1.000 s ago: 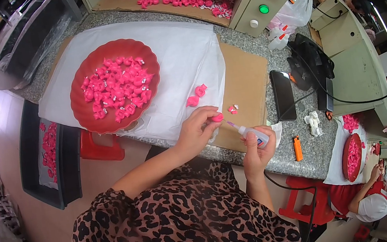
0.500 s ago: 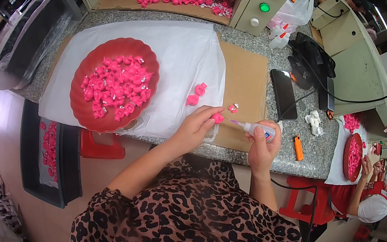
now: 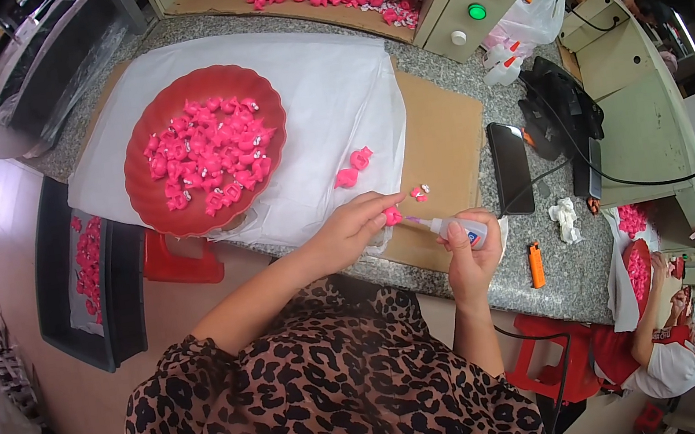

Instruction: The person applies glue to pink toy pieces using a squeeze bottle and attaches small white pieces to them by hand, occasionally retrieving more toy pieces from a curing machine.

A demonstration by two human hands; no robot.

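Nr bench (image 3: 513, 287) edge: hands (image 3: 358, 229), gap btwn

Left hand (image 3: 350, 233) holds pink piece (image 3: 393, 216) — right hand (image 3: 473, 263), bottle (image 3: 475, 235).

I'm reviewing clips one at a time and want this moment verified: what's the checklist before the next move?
1. Pink piece held in the left hand: ok.
2. Small bottle held in the right hand: ok.
3. Purple nozzle pointed toward the held piece: ok.
4. Nozzle touching that piece: cannot tell, too small.
5. Slim orange item apart from both hands: ok.
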